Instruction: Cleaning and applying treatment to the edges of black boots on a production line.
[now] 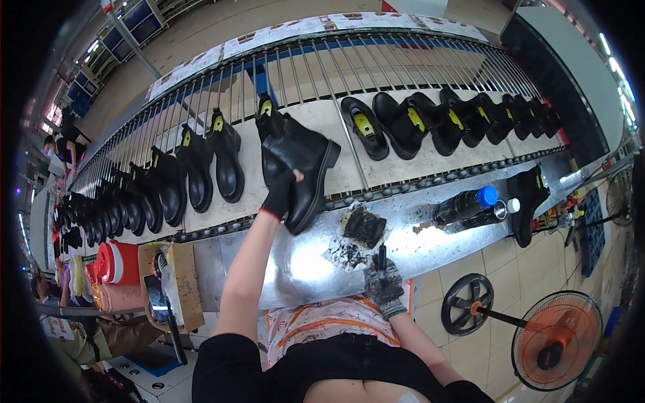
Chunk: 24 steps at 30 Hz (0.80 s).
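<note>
My left hand (279, 196), in a black glove with a red cuff and bare fingertips, grips a black ankle boot (304, 158) above the conveyor's near edge. The boot's heel points right and its toe hangs toward me. Behind it, another black boot (267, 114) is partly covered. Close to my body, my right hand (385, 287), in a stained grey knit glove, is closed around a slim black tool (382, 256) that points away from me; its kind is unclear. Just beyond lies a crumpled black cloth (364, 227) on smudged paper (344, 252) on the metal bench (289, 258).
Black boots (199, 171) and shoes (366, 127) line the roller conveyor (322, 67) on both sides. Bottles with dark liquid (463, 205) and a lone boot (526, 205) stand at right. A fan (556, 341), a cardboard box (185, 282) and a red jug (121, 262) flank me.
</note>
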Each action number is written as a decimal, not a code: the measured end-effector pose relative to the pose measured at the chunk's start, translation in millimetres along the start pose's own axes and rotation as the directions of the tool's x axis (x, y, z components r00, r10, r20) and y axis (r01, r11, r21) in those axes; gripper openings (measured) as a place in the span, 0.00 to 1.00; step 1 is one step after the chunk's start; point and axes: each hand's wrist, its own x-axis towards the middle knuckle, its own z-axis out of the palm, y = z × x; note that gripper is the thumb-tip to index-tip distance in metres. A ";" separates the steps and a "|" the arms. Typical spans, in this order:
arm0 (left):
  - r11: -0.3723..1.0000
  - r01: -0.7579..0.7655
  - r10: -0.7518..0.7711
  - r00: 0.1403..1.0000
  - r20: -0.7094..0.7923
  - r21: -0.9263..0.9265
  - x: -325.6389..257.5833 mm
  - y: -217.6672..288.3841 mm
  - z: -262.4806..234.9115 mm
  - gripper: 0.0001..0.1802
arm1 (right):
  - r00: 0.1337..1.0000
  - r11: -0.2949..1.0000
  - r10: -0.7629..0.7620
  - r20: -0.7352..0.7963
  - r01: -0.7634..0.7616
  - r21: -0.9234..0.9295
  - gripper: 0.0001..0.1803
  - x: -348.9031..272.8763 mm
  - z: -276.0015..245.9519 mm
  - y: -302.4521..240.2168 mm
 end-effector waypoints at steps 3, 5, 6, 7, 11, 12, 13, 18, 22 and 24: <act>0.989 -0.127 0.130 0.991 -0.030 0.074 -93.2 13.5 -13.0 0.17 | 0.999 0.995 -0.038 -0.012 0.037 -0.098 0.11 -0.1 3.2 11.2; 0.940 -0.175 0.194 0.980 -0.037 0.292 -141.2 9.7 -45.0 0.26 | 0.985 0.956 0.147 0.093 -0.165 0.241 0.14 -2.7 8.1 31.4; 0.874 -0.212 0.274 0.958 -0.082 0.437 -165.2 4.3 -59.3 0.28 | 1.000 0.973 0.005 -0.028 0.001 0.230 0.17 -4.0 5.3 25.8; 0.786 -0.234 0.359 0.927 -0.113 0.573 -184.7 -1.0 -69.0 0.29 | 0.988 0.991 -0.081 -0.130 0.093 0.092 0.16 -2.5 -1.5 3.5; 0.703 -0.131 0.457 0.837 -0.303 0.699 -240.8 -19.4 -76.2 0.31 | 0.943 0.962 -0.272 -0.190 0.262 -0.078 0.15 75.1 -13.8 -4.4; 0.698 -0.174 0.523 0.787 -0.328 0.694 -242.9 -35.6 -84.8 0.32 | 0.820 0.853 -0.513 -0.255 0.451 -0.263 0.13 112.5 -9.7 -13.4; 0.692 -0.211 0.582 0.729 -0.360 0.690 -246.1 -47.4 -90.0 0.33 | 0.818 0.778 -0.559 -0.135 0.460 -0.429 0.13 134.9 -18.4 -53.4; 0.642 -0.138 0.602 0.700 -0.384 0.755 -247.9 -60.8 -74.7 0.32 | 0.730 0.715 -0.653 -0.201 0.507 -0.482 0.24 248.1 -7.5 -126.2; 0.593 -0.155 0.676 0.629 -0.384 0.790 -226.4 -67.3 -80.4 0.33 | 0.826 0.750 -0.532 -0.186 0.358 -0.557 0.26 276.7 15.6 -118.9; 0.588 -0.158 0.673 0.640 -0.371 0.793 -228.0 -63.8 -73.9 0.37 | 0.841 0.764 -0.511 -0.178 0.350 -0.542 0.25 292.8 19.0 -127.4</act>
